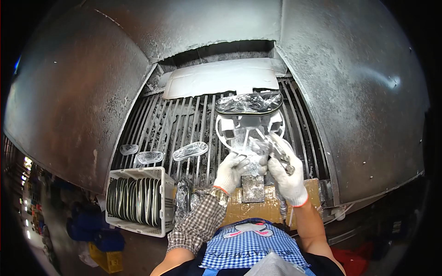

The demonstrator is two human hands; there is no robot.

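In my right hand (287, 177), gloved in white, is a metal spray gun (278, 154), its front end toward the round stand. The fingers wrap round its handle, and a hose (282, 207) hangs below. My left hand (230, 172), also gloved, is closed beside the near rim of the white ring-shaped stand (218, 133); what its fingers hold, if anything, is hard to see. At the far side of the stand rests a dark oval piece (248, 103) covered in shiny clear film. A powder-coated metal block (253, 189) sits between my hands.
Metal bars (193, 124) form a grate under the stand, with several film-wrapped oval pieces (191, 151) at left. A white crate (166, 198) holds several dark flat pieces on edge. White cardboard (221, 76) lies at the back. Metal walls (350, 92) enclose both sides.
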